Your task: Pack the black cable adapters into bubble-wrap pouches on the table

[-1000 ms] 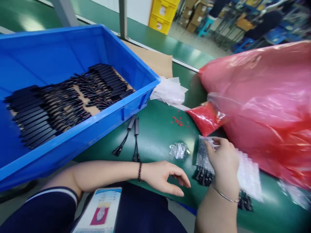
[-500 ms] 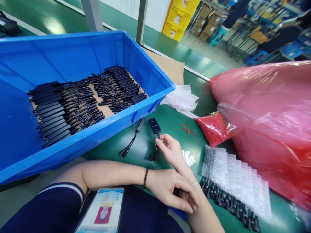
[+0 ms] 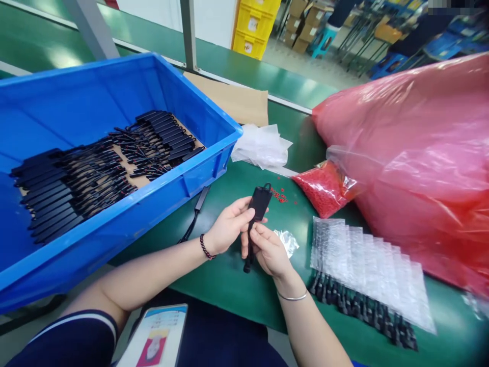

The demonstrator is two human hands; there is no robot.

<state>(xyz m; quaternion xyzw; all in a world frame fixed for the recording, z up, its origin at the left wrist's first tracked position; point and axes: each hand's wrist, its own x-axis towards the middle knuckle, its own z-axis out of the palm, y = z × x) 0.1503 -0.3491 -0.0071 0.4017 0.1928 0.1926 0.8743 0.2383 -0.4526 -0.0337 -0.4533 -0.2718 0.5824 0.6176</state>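
Both hands hold one flat black module with a cable tail above the green table. My left hand grips the module's body, thumb on its face. Lower down, my right hand pinches the cable part, and the black plug ends hang below the fingers. A small loop sticks out at the module's top. Left of my hands, a second module with its cable lies on the table beside the blue bin. Behind the held module lie scattered small red rings.
Many like modules lie in rows inside the bin. Bubble-wrapped units overlap at right. A bag of red rings, a large pink bag, white sheets and a crumpled clear wrapper sit around the table.
My left hand has moved up from across my right forearm and taken hold of the module. The module has been lifted from the table and turned over. The view has shifted.
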